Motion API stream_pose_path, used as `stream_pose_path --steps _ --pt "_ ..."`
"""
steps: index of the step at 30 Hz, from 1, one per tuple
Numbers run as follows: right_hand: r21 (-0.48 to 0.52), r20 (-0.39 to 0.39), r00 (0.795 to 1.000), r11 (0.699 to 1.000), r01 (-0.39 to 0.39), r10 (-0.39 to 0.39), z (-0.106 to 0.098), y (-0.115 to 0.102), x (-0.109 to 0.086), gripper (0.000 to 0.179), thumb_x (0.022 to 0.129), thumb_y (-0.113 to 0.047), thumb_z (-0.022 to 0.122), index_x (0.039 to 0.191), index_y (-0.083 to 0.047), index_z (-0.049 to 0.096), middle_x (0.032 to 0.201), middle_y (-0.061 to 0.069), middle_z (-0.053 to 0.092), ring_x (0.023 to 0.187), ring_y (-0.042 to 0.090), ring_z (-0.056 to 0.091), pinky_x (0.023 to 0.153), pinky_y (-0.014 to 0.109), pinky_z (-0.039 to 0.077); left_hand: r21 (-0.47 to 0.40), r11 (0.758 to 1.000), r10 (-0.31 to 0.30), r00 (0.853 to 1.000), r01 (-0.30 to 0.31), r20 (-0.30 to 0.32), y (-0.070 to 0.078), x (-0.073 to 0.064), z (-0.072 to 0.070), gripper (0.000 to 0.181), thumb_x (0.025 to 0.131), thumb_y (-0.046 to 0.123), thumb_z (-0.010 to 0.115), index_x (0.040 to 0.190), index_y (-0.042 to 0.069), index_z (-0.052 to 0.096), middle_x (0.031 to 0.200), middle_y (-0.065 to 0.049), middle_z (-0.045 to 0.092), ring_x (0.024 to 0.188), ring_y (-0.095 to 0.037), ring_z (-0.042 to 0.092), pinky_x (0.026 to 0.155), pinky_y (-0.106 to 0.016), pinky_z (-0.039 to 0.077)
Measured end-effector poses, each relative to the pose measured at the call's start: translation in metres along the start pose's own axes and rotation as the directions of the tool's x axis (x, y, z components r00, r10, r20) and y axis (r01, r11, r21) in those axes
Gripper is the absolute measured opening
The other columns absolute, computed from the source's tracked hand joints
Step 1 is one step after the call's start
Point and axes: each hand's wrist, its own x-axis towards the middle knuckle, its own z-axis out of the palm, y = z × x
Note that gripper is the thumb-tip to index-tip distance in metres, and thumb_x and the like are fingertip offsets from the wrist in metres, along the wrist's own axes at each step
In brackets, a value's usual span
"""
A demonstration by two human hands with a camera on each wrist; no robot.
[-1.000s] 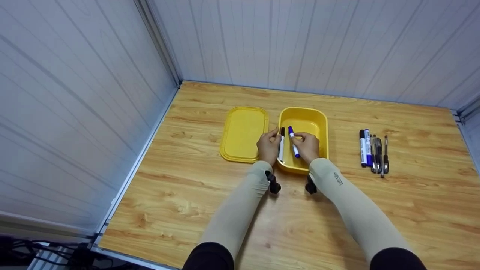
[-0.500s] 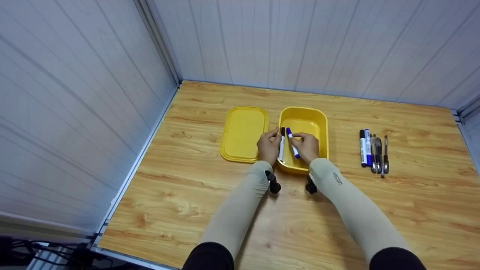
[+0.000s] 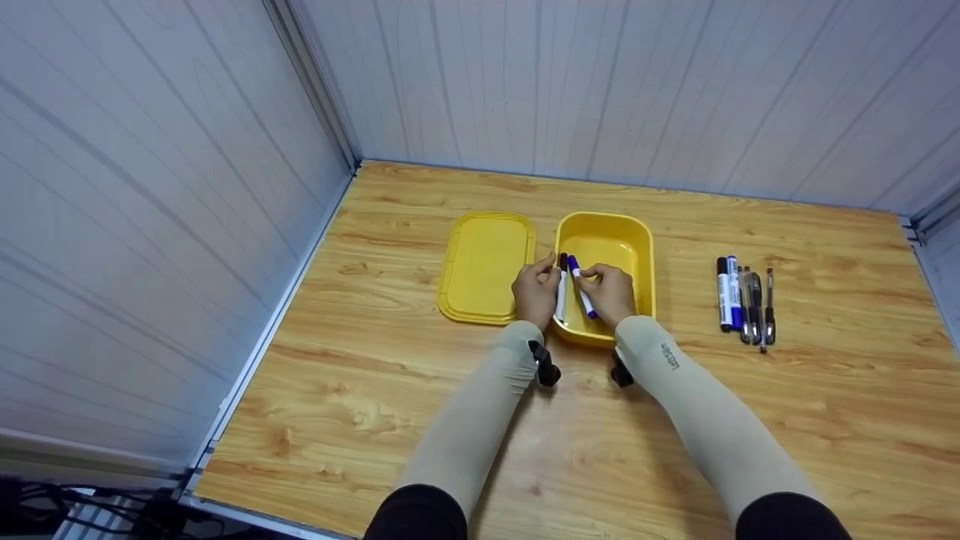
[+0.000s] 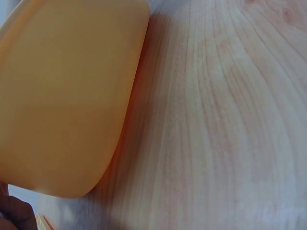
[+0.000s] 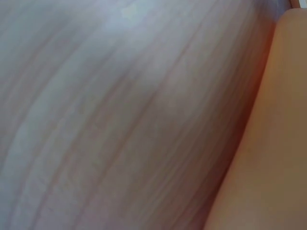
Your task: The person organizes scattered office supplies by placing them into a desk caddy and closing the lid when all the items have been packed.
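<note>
In the head view, my left hand (image 3: 534, 296) grips the left wall of an open yellow plastic box (image 3: 649, 255). Just inside that wall lies a white marker with a black cap (image 3: 561, 298), close to the left fingers. My right hand (image 3: 611, 292) reaches over the box and pinches a white marker with a blue cap (image 3: 586, 300), tilted beside the black-capped one. Whether the two markers touch is hard to tell. The left wrist view shows the box's outer wall (image 4: 67, 96) and part of a finger (image 4: 18, 211); the right wrist view shows no fingers.
Left of the box lies its flat yellow lid (image 3: 487, 266). To the right, a black-capped marker (image 3: 724, 292), a blue-capped marker (image 3: 735, 292) and several black pens (image 3: 756, 307) lie side by side. Panel walls stand behind and left of the wooden table (image 3: 360, 405).
My right hand has shifted the blue-capped marker slightly left, closer to the black-capped marker. The left hand stays in place. The head view has moved very slightly.
</note>
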Motion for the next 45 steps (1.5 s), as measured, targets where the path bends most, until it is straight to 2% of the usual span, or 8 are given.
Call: stream_pose_path --steps 8,21,26,33,45 --pt "-0.016 0.017 0.999 0.999 -0.051 0.051 -0.0006 -0.0032 0.0 0.018 0.082 -0.025 0.066 0.087 -0.008 0.068 0.065 0.003 0.054 0.056 0.014 0.047 0.049 0.026 0.037 -0.01 1.0 0.005 1.0 -0.005 0.001 0.0007 0.0015 0.0002 0.028 0.082 0.011 0.066 0.11 0.015 0.066 0.084 0.003 0.059 0.077 -0.007 0.054 0.069 -0.018 0.043" --pt "-0.014 0.051 0.998 0.999 -0.035 0.035 0.0027 -0.0001 -0.0034 0.017 0.08 -0.024 0.068 0.084 -0.008 0.066 0.062 0.004 0.056 0.052 0.013 0.049 0.045 0.025 0.039 -0.012 1.0 -0.003 1.0 0.003 0.009 -0.0022 -0.0007 -0.0006 0.028 0.082 0.014 0.065 0.11 0.015 0.066 0.085 0.005 0.059 0.079 -0.006 0.054 0.071 -0.018 0.044" --pt "0.046 0.075 0.996 0.998 -0.052 0.049 0.0031 -0.0002 -0.004 0.017 0.079 -0.022 0.069 0.084 -0.006 0.064 0.061 0.005 0.058 0.049 0.013 0.052 0.043 0.026 0.042 -0.022 1.0 -0.013 1.0 0.013 0.013 -0.002 -0.0006 -0.0001 0.029 0.083 0.013 0.065 0.111 0.016 0.065 0.085 0.006 0.058 0.078 -0.006 0.054 0.069 -0.018 0.044" --pt "0.197 0.137 0.986 0.973 -0.123 0.097 0.0041 -0.0007 -0.0046 0.018 0.079 -0.015 0.07 0.087 -0.001 0.061 0.063 0.011 0.06 0.045 0.018 0.057 0.044 0.036 0.049 -0.022 1.0 -0.006 1.0 0.006 0.013 -0.001 -0.0009 -0.0005 0.029 0.083 0.013 0.065 0.112 0.015 0.065 0.086 0.005 0.059 0.08 -0.006 0.054 0.069 -0.019 0.044" --pt "0.24 0.157 0.983 0.962 -0.133 0.097 0.0065 0.0023 -0.003 0.019 0.078 -0.012 0.07 0.088 0.001 0.059 0.067 0.013 0.062 0.045 0.021 0.058 0.043 0.034 0.049 0.024 1.0 0.005 1.0 -0.005 0.01 0.0002 -0.0021 -0.0018 0.029 0.083 0.015 0.065 0.112 0.017 0.065 0.086 0.006 0.059 0.08 -0.007 0.053 0.07 -0.019 0.043"
